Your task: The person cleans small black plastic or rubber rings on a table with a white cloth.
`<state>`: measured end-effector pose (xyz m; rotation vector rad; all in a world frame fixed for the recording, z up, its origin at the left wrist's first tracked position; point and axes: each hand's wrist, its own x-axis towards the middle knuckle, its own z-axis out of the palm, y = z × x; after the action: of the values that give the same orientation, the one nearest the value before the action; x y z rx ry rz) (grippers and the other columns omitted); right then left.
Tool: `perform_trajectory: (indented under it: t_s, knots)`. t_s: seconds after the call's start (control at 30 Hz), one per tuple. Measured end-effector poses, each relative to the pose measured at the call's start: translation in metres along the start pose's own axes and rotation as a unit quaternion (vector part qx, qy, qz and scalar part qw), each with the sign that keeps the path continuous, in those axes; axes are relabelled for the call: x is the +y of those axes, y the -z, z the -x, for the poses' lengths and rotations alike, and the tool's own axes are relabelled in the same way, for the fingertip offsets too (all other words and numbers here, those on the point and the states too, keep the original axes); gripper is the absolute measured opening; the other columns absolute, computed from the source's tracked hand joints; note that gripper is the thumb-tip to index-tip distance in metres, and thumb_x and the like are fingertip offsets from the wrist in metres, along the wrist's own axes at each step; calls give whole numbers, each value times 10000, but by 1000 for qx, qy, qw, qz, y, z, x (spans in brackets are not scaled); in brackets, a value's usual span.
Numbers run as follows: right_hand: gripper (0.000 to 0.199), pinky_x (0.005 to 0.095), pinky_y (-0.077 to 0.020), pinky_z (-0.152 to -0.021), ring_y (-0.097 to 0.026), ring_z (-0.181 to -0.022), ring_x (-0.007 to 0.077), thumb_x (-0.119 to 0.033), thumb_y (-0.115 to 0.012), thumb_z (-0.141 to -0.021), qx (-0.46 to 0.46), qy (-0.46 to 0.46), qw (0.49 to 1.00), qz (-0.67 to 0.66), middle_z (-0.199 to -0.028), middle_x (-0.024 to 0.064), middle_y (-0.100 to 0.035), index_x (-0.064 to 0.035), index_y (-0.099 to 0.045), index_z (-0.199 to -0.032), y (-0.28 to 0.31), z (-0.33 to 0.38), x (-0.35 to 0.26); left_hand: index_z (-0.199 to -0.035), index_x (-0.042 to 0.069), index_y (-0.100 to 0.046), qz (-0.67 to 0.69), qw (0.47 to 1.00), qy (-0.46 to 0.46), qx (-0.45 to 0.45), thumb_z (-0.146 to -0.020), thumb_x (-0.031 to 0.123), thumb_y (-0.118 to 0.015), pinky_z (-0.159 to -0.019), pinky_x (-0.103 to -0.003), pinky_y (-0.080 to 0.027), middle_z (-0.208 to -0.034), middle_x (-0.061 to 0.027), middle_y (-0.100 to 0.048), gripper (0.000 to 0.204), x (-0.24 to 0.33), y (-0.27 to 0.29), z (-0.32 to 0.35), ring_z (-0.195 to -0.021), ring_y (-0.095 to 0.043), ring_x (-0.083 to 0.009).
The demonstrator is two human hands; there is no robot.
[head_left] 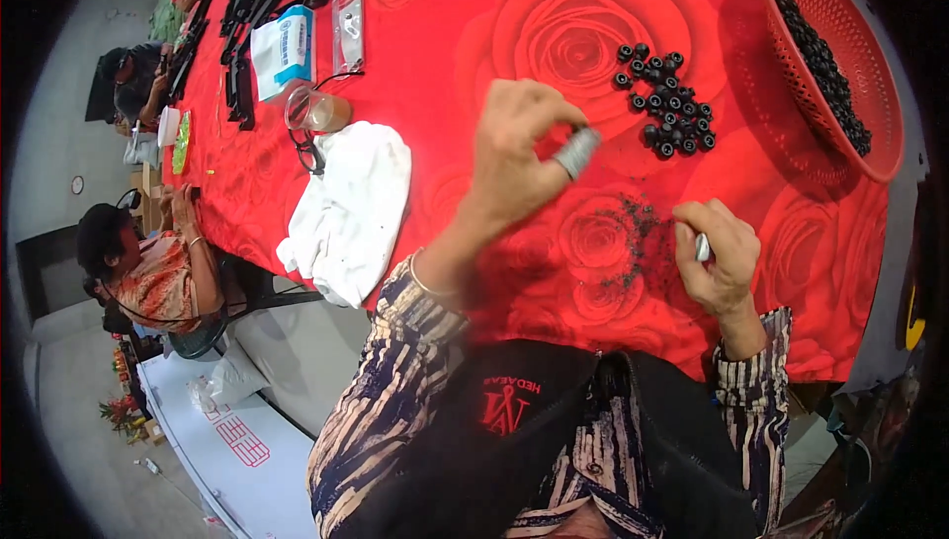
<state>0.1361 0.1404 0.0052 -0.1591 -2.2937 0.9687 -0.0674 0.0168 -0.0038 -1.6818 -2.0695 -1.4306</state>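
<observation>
My left hand (516, 149) is raised over the red rose-print tablecloth (445, 75), thumb and fingertips pinched together. Grey tape wraps its thumb, and a small dark bit shows at the fingertips, too small to name. Lower and to the right, my right hand (722, 254) is closed with curled fingers. A silvery-grey patch shows at its fingertips; I cannot tell whether it is tape or a held thing. Beyond the hands lies a cluster of small round black parts (669, 104) with hollow centres. Black crumbs (631, 238) are scattered on the cloth between my hands.
A red perforated basket (794, 70) full of black parts stands tilted at the far right. To the left are a white cloth (351, 203), a clear cup (321, 110), a blue-white packet (284, 50) and long black parts (237, 80). Other people sit along the left side.
</observation>
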Motion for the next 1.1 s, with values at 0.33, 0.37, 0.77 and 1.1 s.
perform_trajectory:
  t_s: [0.33,0.37,0.77,1.1]
  knots:
    - [167,316,-383,-467,-508,-512,238,55,-620,-712,-13,-13,999,29,-633,107,-479,-16,-571,-855,-4,5,5,-763,57,-613,-68,992,93,-40,-640,57,-686,-771,-361,-420,-852,-64,-606,143,-21,26,47,-879,-536,-256]
    - [166,313,-383,-470,-508,-515,233,56,-619,-715,-14,-12,999,30,-637,105,-479,-15,-569,-856,-5,5,6,-766,54,-610,-64,993,92,-31,-640,54,-683,-783,-360,-420,-857,-66,-609,146,-21,27,52,-894,-539,-259]
    - [183,302,-409,-514,-525,-558,228,55,-601,-733,-37,7,998,50,-678,113,-493,-8,-575,-904,-12,9,16,-853,43,-578,-46,994,97,-29,-652,15,-638,-811,-368,-413,-898,-93,-599,211,-4,67,115,-905,-538,-287]
    - [139,255,-452,-587,-572,-630,170,13,-609,-788,-26,27,996,78,-741,113,-564,5,-585,-925,-12,10,23,-886,54,-613,-109,993,24,-28,-762,165,-693,-807,-358,-425,-933,-69,-606,184,6,85,142,-916,-554,-253]
